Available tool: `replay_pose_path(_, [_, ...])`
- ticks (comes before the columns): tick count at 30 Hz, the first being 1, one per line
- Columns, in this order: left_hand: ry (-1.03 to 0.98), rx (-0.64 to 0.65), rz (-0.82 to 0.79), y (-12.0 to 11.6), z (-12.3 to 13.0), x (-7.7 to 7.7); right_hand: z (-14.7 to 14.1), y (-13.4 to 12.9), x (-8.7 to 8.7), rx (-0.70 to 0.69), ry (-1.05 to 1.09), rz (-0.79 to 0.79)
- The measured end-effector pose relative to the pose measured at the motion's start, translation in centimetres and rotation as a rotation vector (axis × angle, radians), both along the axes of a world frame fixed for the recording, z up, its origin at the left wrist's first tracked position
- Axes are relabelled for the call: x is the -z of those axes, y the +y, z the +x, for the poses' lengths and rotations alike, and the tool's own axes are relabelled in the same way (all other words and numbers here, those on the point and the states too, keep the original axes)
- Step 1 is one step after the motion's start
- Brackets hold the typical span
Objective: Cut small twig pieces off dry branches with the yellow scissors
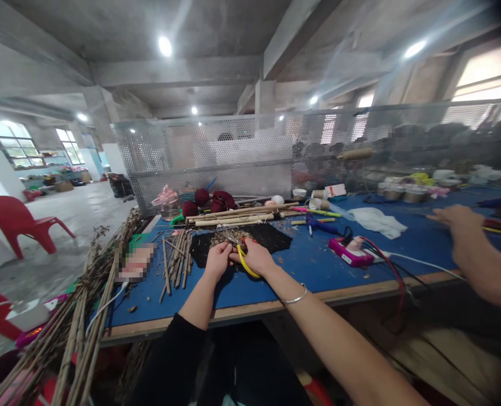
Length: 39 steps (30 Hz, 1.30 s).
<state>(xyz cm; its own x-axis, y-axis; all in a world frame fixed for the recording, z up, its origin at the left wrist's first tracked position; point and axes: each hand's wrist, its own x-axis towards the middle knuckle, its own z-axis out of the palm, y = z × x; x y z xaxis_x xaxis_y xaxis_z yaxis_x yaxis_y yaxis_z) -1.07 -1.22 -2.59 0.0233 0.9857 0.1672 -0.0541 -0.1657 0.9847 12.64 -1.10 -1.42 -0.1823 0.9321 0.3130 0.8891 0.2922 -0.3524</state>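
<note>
My right hand (pixel 256 258) is closed around a pair of yellow-handled scissors (pixel 245 265), whose metal blades point away from me over a heap of dry plant clippings (pixel 216 238). Close beside it, my left hand (pixel 219 259) has its fingers pinched together; what they hold is too small to make out. Both hands are above the near side of a black cloth (pixel 278 237) on the blue tabletop (pixel 233 299). Left of the cloth lie several short cut sticks (pixel 177 262).
Long dry stalks (pixel 79 316) lean across the table's left corner. Longer sticks (pixel 237 217) and dark red yarn balls (pixel 202 197) lie behind the cloth. A purple power strip (pixel 350 252) with cables sits to the right. Another person's hand (pixel 457 220) reaches in at far right.
</note>
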Motion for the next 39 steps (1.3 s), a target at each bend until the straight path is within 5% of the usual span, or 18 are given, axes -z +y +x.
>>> replay_pose_path(14, [0.017, -0.068, 0.016, 0.04, -0.29, 0.04, -0.02, -0.38, -0.8, 0.053, -0.036, -0.087])
replay_pose_path(31, [-0.018, -0.193, -0.048, -0.19, -0.25, -0.35, 0.09, -0.1, -0.23, 0.091, -0.091, -0.016])
replay_pose_path(39, [0.09, -0.219, 0.098, 0.37, -0.38, 0.25, -0.02, -0.1, -0.23, 0.028, -0.071, 0.028])
